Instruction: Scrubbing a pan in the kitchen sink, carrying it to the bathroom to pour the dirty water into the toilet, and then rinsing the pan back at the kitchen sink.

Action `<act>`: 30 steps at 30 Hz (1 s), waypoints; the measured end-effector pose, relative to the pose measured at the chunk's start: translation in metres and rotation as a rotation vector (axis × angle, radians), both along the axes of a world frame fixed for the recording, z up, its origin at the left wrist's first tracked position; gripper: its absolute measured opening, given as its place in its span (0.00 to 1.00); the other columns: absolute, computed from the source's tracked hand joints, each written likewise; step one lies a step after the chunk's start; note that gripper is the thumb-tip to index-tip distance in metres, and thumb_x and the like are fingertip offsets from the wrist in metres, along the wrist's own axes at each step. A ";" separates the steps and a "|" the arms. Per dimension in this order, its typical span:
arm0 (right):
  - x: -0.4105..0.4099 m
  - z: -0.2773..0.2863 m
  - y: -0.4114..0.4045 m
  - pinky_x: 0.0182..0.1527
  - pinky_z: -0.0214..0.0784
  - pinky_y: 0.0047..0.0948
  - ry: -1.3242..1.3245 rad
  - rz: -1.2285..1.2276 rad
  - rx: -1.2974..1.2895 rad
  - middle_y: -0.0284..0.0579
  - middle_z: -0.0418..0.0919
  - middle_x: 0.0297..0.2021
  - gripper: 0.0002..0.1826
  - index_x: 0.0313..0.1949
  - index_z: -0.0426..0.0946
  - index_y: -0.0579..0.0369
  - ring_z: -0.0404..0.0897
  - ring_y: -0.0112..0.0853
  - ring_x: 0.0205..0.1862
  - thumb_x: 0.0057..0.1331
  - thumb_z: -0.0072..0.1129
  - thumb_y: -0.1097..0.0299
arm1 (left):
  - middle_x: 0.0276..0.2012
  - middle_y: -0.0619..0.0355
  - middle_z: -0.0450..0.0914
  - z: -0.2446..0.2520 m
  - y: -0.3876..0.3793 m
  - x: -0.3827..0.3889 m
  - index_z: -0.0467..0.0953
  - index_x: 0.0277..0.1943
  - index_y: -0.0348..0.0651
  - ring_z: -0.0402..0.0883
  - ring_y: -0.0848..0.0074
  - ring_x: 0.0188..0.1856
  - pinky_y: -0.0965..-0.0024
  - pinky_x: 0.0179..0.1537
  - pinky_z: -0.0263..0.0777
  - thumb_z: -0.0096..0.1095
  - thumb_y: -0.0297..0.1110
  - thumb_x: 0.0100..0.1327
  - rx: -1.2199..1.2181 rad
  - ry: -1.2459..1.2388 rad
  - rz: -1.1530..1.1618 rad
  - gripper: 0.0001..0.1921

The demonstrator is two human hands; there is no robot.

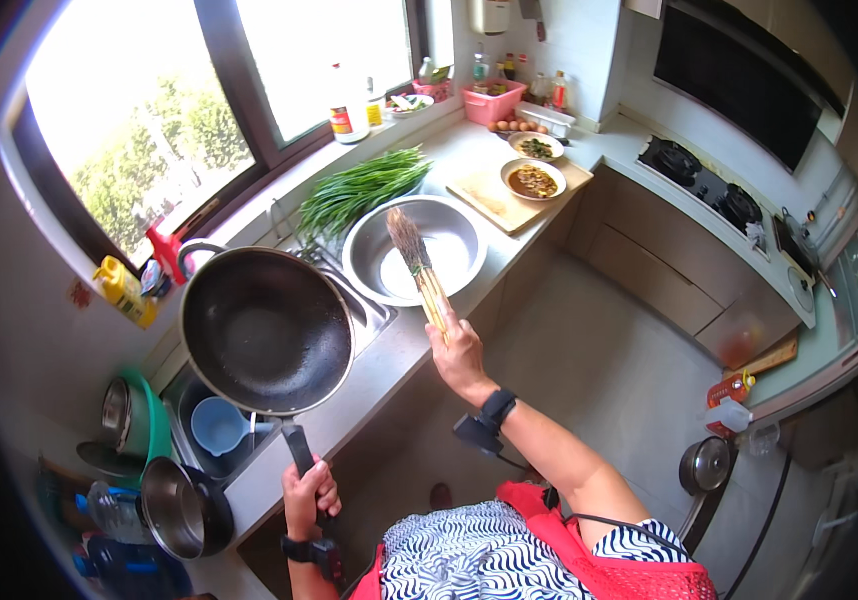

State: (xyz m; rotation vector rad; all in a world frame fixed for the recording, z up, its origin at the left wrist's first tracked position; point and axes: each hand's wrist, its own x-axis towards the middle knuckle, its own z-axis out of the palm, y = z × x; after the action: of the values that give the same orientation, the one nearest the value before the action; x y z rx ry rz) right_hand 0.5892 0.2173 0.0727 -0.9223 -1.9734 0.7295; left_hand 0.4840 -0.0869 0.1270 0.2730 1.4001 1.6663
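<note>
My left hand (309, 491) grips the black handle of a dark wok (267, 330), which is held over the sink with its inside facing up. A little water glistens on the wok's inner wall. In my right hand (459, 352) is a bound bundle-type pot-scrubbing brush (420, 262), its frayed bristles pointing away from me. The brush is above the near part of a wide stainless steel basin (466, 259) on the counter. Brush and wok are apart. Part of the sink (181, 405) is hidden under the wok.
A blue dipper (220, 426) lies in the sink. Green scallions (361, 187) lie beyond the basin. Two bowls of food stand on a wooden cutting board (496, 206). A metal pot (181, 510) sits at the counter's left end. Bottles stand along the windowsill (316, 165).
</note>
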 end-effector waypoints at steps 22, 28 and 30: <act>0.395 -0.033 0.273 0.35 0.74 0.27 -0.089 0.124 -0.678 0.47 0.80 0.41 0.30 0.63 0.59 0.65 0.82 0.28 0.30 0.65 0.54 0.64 | 0.17 0.69 0.57 0.033 0.418 0.234 0.67 0.44 0.40 0.54 0.89 0.10 0.81 0.09 0.53 0.48 0.28 0.67 0.389 -0.335 -0.406 0.05; 0.484 -0.053 0.339 0.32 0.73 0.25 -0.008 -0.049 -0.780 0.47 0.78 0.42 0.31 0.64 0.57 0.62 0.81 0.26 0.32 0.67 0.55 0.63 | 0.17 0.69 0.58 0.024 0.571 0.291 0.68 0.40 0.40 0.55 0.90 0.11 0.83 0.10 0.54 0.48 0.28 0.66 0.336 -0.400 -0.664 0.03; 0.509 -0.064 0.366 0.34 0.74 0.27 0.066 -0.131 -0.750 0.50 0.80 0.38 0.30 0.62 0.59 0.65 0.82 0.27 0.28 0.66 0.56 0.62 | 0.18 0.69 0.59 0.019 0.630 0.306 0.68 0.39 0.40 0.56 0.90 0.11 0.83 0.10 0.54 0.49 0.29 0.66 0.329 -0.420 -0.746 0.02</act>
State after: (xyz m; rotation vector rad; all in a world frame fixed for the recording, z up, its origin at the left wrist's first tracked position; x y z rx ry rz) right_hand 1.0986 0.5836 0.0091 -1.4149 -1.5592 1.4433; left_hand 0.7897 0.5436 0.1461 0.5228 0.5891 1.2112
